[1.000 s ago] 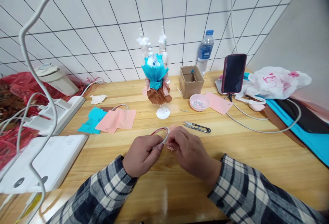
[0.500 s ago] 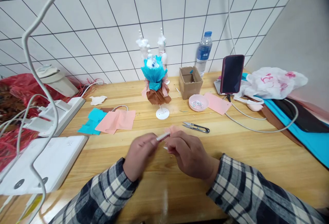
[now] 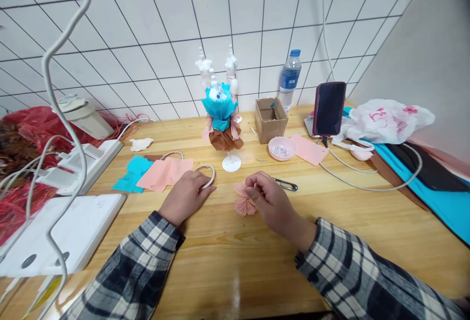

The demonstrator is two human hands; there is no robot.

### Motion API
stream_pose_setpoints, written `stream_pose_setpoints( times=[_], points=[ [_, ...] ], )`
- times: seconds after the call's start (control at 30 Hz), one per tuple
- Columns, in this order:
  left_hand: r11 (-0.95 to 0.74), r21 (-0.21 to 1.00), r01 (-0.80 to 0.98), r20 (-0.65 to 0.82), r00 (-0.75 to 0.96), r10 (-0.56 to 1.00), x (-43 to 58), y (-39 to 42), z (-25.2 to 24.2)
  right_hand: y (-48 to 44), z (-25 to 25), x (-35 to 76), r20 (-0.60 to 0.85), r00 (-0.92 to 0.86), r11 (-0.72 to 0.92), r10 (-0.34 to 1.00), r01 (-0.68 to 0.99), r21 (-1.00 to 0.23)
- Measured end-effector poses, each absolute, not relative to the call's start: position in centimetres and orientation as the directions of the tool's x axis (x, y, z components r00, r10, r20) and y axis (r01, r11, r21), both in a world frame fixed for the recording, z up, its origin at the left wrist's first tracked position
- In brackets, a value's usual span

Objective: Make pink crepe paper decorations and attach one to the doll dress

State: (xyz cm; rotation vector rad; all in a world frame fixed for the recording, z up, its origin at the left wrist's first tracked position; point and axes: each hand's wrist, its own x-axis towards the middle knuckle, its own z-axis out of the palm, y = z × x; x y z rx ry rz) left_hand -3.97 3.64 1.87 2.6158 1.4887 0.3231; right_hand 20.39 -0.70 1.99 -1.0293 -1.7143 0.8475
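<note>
My right hand (image 3: 270, 200) is closed, its thumb and fingertips pinching a gathered pink paper flower (image 3: 245, 206) just above the table. The flower has a pleated, fanned lower edge and a small dark spot at its middle; its right side is hidden by my fingers. To the left, my left hand (image 3: 186, 195) lies low on the table, with a thin white ring (image 3: 210, 177) held between its thumb and fingers. Partly behind my right hand are small thread snips (image 3: 288, 184). A pink paper sheet (image 3: 163, 173) and a blue paper piece (image 3: 132, 173) lie beside my left hand.
A figure in blue and brown paper (image 3: 221, 109) stands on a white base at the back, white figures behind it. Right of it are a cardboard box (image 3: 271, 126), a bead bowl (image 3: 282, 148), a bottle (image 3: 291, 80) and a phone (image 3: 329, 109). Cables hang at left.
My left hand has moved left, away from my right hand, and down to the table with the white ring. The pink paper flower now shows fanned out below my right fingers.
</note>
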Motion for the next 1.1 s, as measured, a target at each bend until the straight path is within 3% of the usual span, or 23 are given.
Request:
stream_pose_setpoints(
  times=[0.2,0.37,0.6,0.9,1.0,1.1],
  points=[
    [-0.429,0.209,0.879,0.271,0.369,0.889,-4.1,2.8,2.4,-0.9,1.8,20.2,0.365,-0.261,0.431,0.894,0.275,-0.859],
    [-0.506,0.521,0.687,0.374,0.349,0.859,-0.8,1.0,4.0,-0.8,1.8,20.4,0.375,-0.273,0.45,0.886,0.313,-0.836],
    [-0.542,0.49,0.682,0.461,0.325,0.826,3.7,1.0,4.1,-0.1,1.4,20.9,0.367,-0.237,0.433,0.9,0.383,-0.816],
    [-0.596,0.47,0.651,0.471,0.386,0.793,2.7,0.2,3.5,-0.3,1.4,20.9,0.323,-0.261,0.407,0.91,0.401,-0.821],
    [-0.559,0.548,0.623,0.428,0.365,0.827,2.9,0.3,3.5,-0.3,1.6,20.6,0.257,-0.232,0.332,0.938,0.386,-0.861],
    [-0.46,0.7,0.546,0.355,0.293,0.888,3.0,0.5,3.4,-0.3,1.6,20.3,0.108,-0.193,0.158,0.975,0.266,-0.951]
  ],
)
